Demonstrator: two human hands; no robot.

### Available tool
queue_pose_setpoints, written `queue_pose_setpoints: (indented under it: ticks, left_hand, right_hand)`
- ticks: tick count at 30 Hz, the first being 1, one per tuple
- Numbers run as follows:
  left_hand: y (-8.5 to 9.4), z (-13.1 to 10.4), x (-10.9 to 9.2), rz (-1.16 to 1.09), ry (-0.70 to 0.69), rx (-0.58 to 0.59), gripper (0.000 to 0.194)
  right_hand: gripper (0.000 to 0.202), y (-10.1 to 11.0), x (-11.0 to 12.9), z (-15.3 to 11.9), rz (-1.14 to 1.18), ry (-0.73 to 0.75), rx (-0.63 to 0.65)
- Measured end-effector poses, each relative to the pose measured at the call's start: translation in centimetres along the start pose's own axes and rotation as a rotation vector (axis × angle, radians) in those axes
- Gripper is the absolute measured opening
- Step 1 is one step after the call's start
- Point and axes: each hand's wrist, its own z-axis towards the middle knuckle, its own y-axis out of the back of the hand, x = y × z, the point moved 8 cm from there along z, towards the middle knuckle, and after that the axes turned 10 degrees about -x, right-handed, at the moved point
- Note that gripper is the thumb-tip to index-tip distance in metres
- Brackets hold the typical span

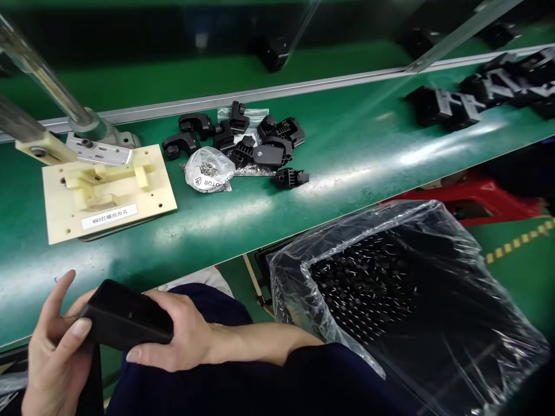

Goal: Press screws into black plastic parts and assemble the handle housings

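Observation:
A black box-shaped plastic part is held between my two hands, low at the left, in front of the bench edge. My right hand wraps its right end, thumb along the near side. At its left end my left hand pinches the part with thumb and fingers, one finger raised. Up on the bench lies a cream fixture plate with raised blocks and a printed label. Right of the plate sit a small plastic bag of screws and several black plastic parts.
A metal post rises behind the fixture. More black parts with grey pieces line the bench's far right. Beside my right arm stands a bin lined with clear plastic, with many small dark pieces in it. A red stool-like object is beyond.

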Motion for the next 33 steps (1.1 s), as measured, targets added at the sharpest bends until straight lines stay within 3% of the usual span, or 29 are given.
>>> queue_pose_setpoints:
  ticks: [3, 5, 7, 8, 10, 15, 16, 18, 21, 23, 27, 29, 33]
  left_hand:
    - [-0.2, 0.5, 1.2, -0.108, 0.06, -0.04, 0.085]
    - [-0.3, 0.0, 1.8, -0.16, 0.093, -0.072, 0.078]
    - [0.0, -0.8, 2.2, -0.18, 0.117, -0.11, 0.073]
    - [0.1, -1.2, 2.2, -0.179, 0.138, -0.113, 0.069]
    - [0.6, -1.7, 2.1, -0.188, 0.172, -0.116, 0.06]
    - [2.1, -1.9, 2.2, -0.212, 0.282, -0.044, 0.059]
    - [2.2, -2.0, 2.5, -0.217, 0.322, -0.022, 0.06]
    - [2.4, -2.1, 3.3, -0.221, 0.395, -0.015, 0.058]
    - [2.7, -2.2, 3.9, -0.214, 0.433, -0.086, 0.055]
    - [2.7, -2.3, 3.8, -0.209, 0.414, -0.131, 0.055]
    - [2.9, -2.1, 2.2, -0.141, 0.258, -0.227, 0.065]
    - [2.8, -2.1, 1.4, -0.098, 0.193, -0.237, 0.072]
    - [2.2, -2.1, 1.1, -0.054, 0.193, -0.202, 0.076]
  right_hand:
    - [0.056, 0.0, 0.3, 0.0, -0.034, -0.046, -0.096]
    - [0.059, -0.2, 1.1, 0.0, -0.088, -0.014, -0.056]
    - [0.053, 0.7, 3.3, 0.1, -0.176, 0.175, 0.002]
    - [0.049, 2.2, 4.4, 0.3, -0.254, 0.298, -0.009]
    - [0.049, 7.5, 6.2, 1.2, -0.538, 0.503, -0.172]
    - [0.053, 27.4, 4.3, 5.1, -0.818, 0.316, -0.769]
    - [0.06, 30.3, 3.2, 5.7, -0.953, 0.233, -0.83]
    - [0.065, 32.9, 0.1, 7.3, -1.081, 0.113, -0.685]
    - [0.053, 32.6, -2.8, 7.5, -1.138, 0.074, -0.548]
    - [0.05, 31.3, -3.1, 6.6, -1.122, 0.065, -0.578]
    - [0.046, 27.4, -3.5, 4.0, -0.693, -0.119, -0.645]
    - [0.048, 23.7, -3.9, 3.2, -0.34, -0.215, -0.534]
    - [0.047, 12.5, -3.2, 2.1, 0.501, -0.386, -0.017]
